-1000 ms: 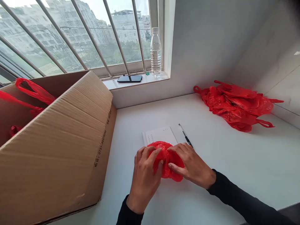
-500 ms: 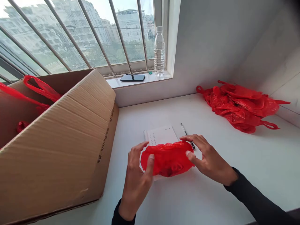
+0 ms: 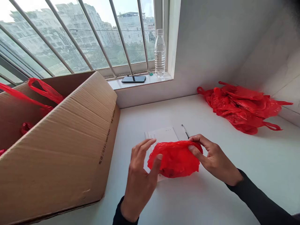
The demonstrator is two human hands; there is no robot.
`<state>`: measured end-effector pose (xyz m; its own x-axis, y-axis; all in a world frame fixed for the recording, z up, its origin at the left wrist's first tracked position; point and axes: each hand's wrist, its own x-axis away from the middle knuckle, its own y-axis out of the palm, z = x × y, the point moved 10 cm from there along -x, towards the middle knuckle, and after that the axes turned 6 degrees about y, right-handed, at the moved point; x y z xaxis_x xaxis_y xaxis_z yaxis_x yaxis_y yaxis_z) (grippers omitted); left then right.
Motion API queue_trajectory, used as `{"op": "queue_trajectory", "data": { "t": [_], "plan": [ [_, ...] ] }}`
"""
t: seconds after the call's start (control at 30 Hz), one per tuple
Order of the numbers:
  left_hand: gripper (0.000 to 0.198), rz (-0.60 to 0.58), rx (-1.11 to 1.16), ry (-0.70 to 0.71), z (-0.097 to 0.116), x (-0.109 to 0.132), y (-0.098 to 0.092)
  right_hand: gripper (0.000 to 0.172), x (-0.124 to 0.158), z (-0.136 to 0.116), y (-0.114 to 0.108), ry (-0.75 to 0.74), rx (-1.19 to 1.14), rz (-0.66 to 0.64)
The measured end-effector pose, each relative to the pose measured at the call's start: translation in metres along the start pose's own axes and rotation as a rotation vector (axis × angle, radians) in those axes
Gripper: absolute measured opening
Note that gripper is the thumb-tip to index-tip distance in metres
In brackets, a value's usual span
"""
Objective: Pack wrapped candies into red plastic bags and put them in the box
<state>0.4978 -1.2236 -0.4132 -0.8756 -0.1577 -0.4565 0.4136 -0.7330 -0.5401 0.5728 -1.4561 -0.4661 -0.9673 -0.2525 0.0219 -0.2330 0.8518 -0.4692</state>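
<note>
Head view: the crumpled red thin-plastic bag (image 3: 178, 161) is between your hands, partly covering the white paper booklet (image 3: 165, 134), its long axis running roughly along the far edge of the white table (image 3: 194, 203), well apart from it. Your right hand (image 3: 214, 159), the nearer, pinches the bag's right end; your left hand (image 3: 142, 178), fingers spread, faces the left end, contact uncertain.

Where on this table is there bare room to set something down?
Bare table shows between the cardboard box and notebook, and between the pen and the pile of bags. Mid-table is crowded: left hand, red bag and right hand cluster near the notebook.
</note>
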Motion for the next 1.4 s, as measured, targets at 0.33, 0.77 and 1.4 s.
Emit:
{"op": "queue_trajectory", "data": {
  "t": [0.33,0.77,1.4],
  "plan": [
    [0.022,0.174,0.169,-0.249,-0.034,-0.002,-0.018,0.022,0.000,0.004,-0.023,0.014,-0.227,0.106],
    [0.026,0.183,0.108,-0.190,0.010,-0.020,-0.033,0.024,0.005,-0.046,-0.034,-0.060,-0.133,0.178],
    [0.027,-0.263,0.142,-0.159,0.032,-0.053,-0.044,0.017,0.046,-0.164,-0.010,-0.588,0.052,0.366]
  ]
}}
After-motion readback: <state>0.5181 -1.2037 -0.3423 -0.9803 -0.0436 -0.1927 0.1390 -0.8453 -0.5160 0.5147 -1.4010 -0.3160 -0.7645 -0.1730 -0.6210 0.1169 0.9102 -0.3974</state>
